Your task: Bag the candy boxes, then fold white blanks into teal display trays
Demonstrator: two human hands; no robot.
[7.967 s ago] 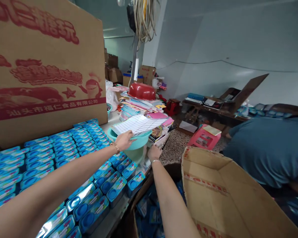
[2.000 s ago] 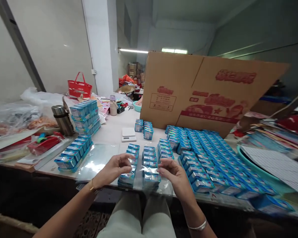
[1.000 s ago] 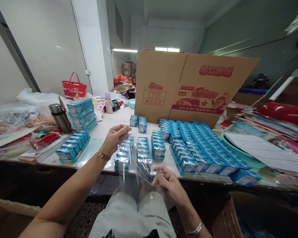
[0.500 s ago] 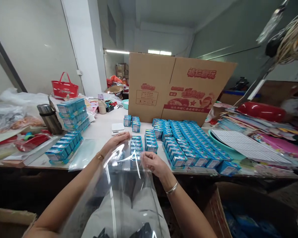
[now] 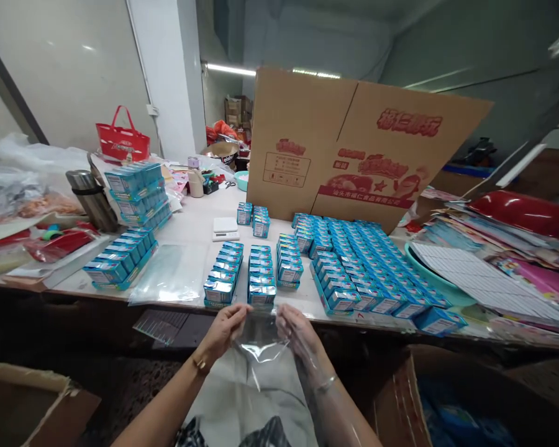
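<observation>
Both my hands pinch the top edge of a clear plastic bag (image 5: 261, 347) that hangs down over my lap, just below the table's front edge. My left hand (image 5: 226, 329) grips its left corner and my right hand (image 5: 297, 330) its right corner, thumbs and fingers closed on the film. Directly beyond my hands stand short rows of small blue boxes (image 5: 262, 277) on the white table (image 5: 190, 230). A large field of the same blue boxes (image 5: 368, 267) spreads to the right.
A big printed cardboard box (image 5: 354, 149) stands behind the boxes. Flat clear bags (image 5: 170, 279) lie left, near stacked blue boxes (image 5: 135, 192), a steel flask (image 5: 90, 198) and a small white scale (image 5: 225, 228). A teal basin with a sheet (image 5: 470, 282) sits right. Open cartons (image 5: 428, 403) stand below.
My hands have dropped from above the box rows to below the table edge, drawing the bag's top edge in closer together. The view tilted slightly down.
</observation>
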